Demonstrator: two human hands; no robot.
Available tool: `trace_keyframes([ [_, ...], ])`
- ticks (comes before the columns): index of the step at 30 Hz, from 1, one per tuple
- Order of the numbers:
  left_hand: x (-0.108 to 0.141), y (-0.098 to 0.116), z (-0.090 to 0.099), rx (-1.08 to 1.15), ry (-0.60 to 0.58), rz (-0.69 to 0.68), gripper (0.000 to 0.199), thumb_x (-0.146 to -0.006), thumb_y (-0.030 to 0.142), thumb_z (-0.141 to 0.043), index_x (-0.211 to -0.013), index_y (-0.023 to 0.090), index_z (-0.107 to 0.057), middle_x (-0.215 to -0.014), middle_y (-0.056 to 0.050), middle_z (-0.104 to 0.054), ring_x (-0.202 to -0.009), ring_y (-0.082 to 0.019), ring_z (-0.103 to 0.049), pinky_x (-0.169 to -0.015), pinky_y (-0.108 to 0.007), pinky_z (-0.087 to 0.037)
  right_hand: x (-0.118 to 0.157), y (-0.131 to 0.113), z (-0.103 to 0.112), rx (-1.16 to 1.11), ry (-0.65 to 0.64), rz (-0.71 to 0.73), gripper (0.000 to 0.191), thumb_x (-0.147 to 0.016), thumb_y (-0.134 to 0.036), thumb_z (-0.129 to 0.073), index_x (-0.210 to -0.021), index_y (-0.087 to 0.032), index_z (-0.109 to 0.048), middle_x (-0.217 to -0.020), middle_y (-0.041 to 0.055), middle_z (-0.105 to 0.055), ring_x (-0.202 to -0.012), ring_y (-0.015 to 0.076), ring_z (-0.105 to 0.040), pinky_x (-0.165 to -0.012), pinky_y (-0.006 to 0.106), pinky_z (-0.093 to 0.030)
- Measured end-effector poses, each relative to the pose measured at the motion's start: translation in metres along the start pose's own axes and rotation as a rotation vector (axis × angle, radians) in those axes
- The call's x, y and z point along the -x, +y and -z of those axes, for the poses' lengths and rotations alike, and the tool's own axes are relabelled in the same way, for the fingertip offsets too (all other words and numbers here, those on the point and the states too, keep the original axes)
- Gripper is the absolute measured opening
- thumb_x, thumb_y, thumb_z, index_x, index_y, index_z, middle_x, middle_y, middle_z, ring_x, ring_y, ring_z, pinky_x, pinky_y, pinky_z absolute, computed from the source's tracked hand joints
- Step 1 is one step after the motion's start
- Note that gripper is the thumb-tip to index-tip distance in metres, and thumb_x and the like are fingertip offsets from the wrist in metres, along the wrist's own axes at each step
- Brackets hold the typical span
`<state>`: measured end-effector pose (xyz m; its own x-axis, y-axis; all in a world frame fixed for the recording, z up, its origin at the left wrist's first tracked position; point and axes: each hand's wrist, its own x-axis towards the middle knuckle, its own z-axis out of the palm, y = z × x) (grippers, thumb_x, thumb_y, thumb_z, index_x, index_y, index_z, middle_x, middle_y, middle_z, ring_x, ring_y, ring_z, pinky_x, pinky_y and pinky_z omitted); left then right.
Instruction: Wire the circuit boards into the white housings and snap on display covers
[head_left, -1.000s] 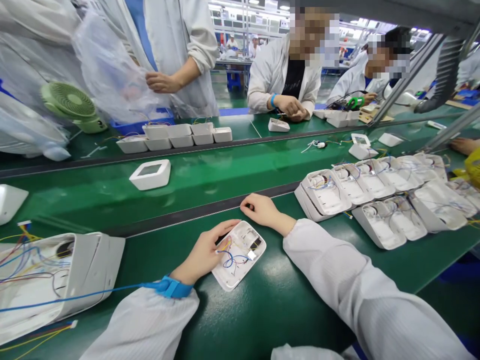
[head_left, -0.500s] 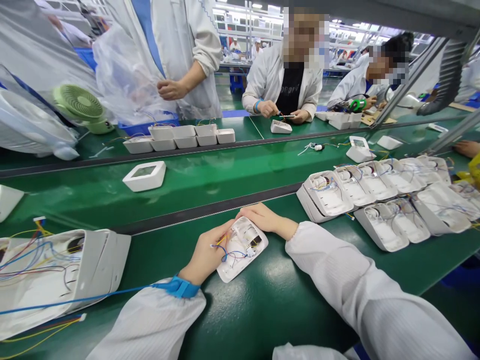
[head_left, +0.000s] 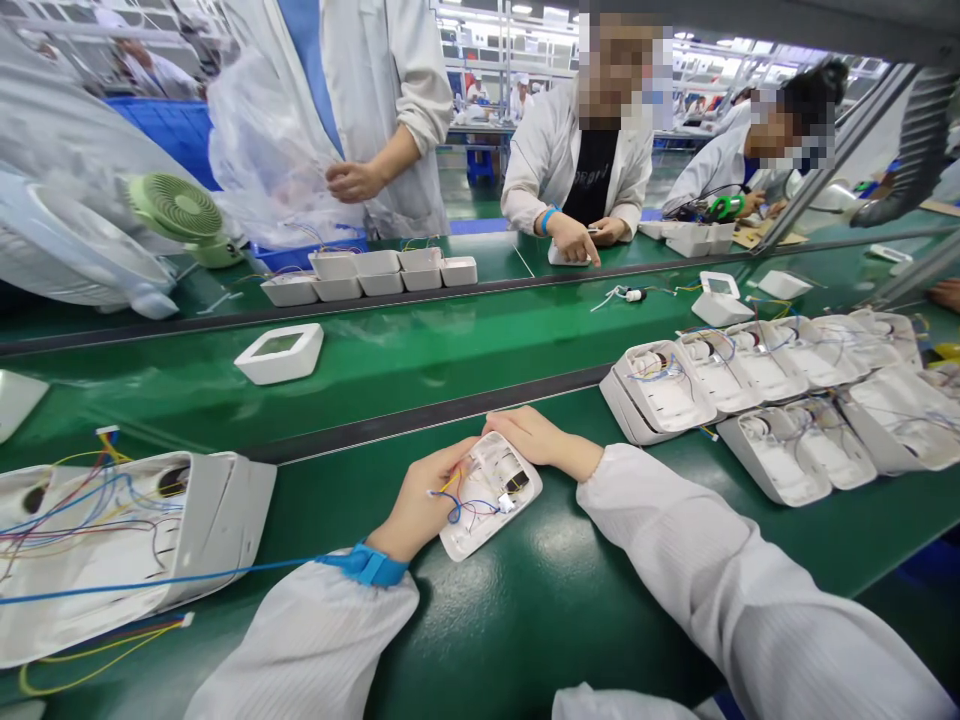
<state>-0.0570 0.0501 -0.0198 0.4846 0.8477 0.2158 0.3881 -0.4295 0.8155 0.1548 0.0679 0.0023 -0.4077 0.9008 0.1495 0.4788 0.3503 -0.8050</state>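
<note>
The white housing (head_left: 491,492) lies open side up on the green bench (head_left: 540,620), in front of the person and just short of the dark strip (head_left: 435,412) that edges the lane (head_left: 420,335). The left hand (head_left: 421,503) grips the housing's left side, fingers close together along the rim, near coloured wires. The right hand (head_left: 529,438) curls over the far right corner, its fingers bent and together; whether it pinches anything cannot be told. Bench surface stretches on the near side of the housing, between the two sleeves, and the bench's right edge runs slantwise beyond the right sleeve (head_left: 697,550).

On the left, a stack of wired housings (head_left: 229,530) limits the room, with a loose wire bundle (head_left: 105,655) beside its near side. A blue cord (head_left: 225,577) crosses this stack to the wrist strap (head_left: 379,566). On the right, rows of wired housings (head_left: 776,465) flank the right forearm. Across the dark strip, a housing with a window (head_left: 289,358) lies on the lane, well apart from both hands
</note>
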Motion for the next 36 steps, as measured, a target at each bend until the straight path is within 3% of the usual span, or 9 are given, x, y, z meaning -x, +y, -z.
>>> trace_keyframes([
  [36, -0.002, 0.011, 0.003, -0.027, -0.052, -0.002, 0.037, -0.095, 0.031, -0.044, -0.123, 0.022, -0.066, -0.118, -0.004, -0.072, -0.105, -0.022, -0.068, -0.091, -0.033, -0.053, -0.001, 0.007, -0.002, -0.076, 0.028, -0.003, 0.049, -0.101, -0.043, -0.034, -0.08, -0.017, -0.069, -0.078, 0.0019, -0.068, -0.073, 0.0145, -0.061, -0.068, 0.024, -0.042],
])
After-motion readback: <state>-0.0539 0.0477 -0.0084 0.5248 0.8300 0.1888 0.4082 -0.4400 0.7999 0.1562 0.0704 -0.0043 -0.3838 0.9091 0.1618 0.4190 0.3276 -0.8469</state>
